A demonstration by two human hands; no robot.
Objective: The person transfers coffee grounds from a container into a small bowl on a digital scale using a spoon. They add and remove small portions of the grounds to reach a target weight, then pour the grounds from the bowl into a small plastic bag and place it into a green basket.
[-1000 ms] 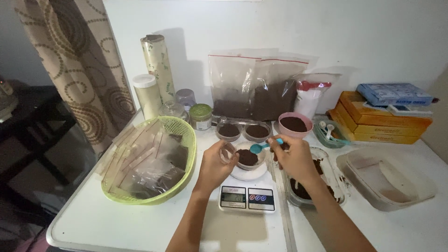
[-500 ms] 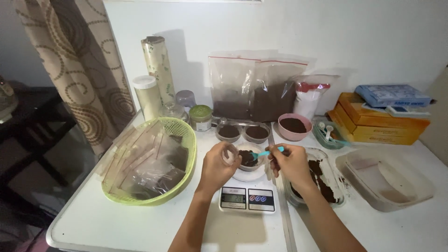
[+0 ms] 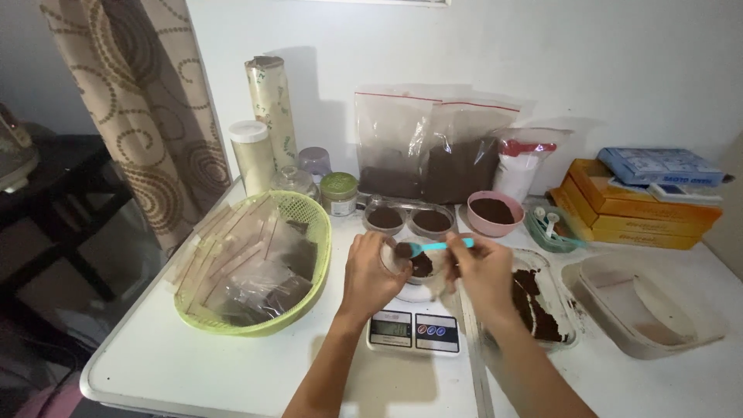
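Teal spoon [image 3: 435, 246]: smooth plastic, slight gloss. Small cup [image 3: 410, 263] under it: clear plastic. Dark powder [image 3: 422, 265] inside: matt, crumbly. Scale [image 3: 416, 331]: white plastic, glossy glass-like displays. Green basket [image 3: 309, 224]: plastic mesh, matt; packets [image 3: 248, 271] in it: clear shiny film. Zip bags [image 3: 433, 139] at wall: thin transparent plastic, creased. Pink bowl [image 3: 493, 224]: smooth plastic. Orange boxes [image 3: 627, 224]: cardboard, matt. Curtain [image 3: 147, 108]: woven cloth, soft. Table [image 3: 193, 371]: smooth white, low sheen.

Bare counter [image 3: 232, 371] at 7 o'clock of scale [image 3: 414, 333]; green basket [image 3: 255, 267] blocks 9, tubs [image 3: 410, 220] & pink bowl [image 3: 495, 215] crowd 12.
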